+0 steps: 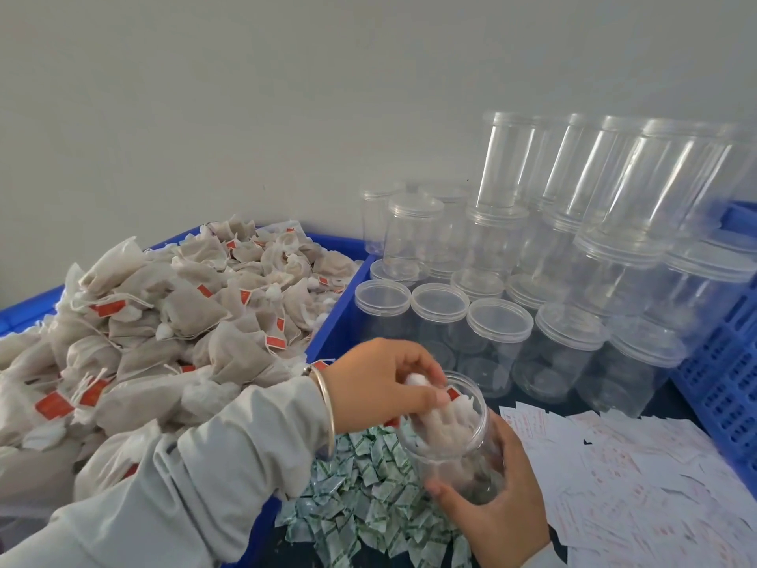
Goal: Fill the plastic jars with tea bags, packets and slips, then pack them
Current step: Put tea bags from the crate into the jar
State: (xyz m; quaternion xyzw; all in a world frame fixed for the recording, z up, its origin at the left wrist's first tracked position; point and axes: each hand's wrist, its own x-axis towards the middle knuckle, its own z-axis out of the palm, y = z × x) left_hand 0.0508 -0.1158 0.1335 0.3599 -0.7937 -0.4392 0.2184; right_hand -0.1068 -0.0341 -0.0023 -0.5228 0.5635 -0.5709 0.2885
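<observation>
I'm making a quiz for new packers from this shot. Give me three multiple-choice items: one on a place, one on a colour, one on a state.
1. Where does the pile of green-printed packets lie?
A. under the held jar
B. on top of the stacked jars
C. inside the tea bag bin

2. What colour are the tags on the tea bags?
A. green
B. red
C. black

3. How is the held jar?
A. lidded and empty
B. lying on its side
C. open, with tea bags going in

Answers:
1 A: the packets spread on the surface below the jar.
2 B: small red tags show all through the heap.
3 C: the right hand grips the lidless jar while the left hand pushes white bags into its mouth.
</observation>
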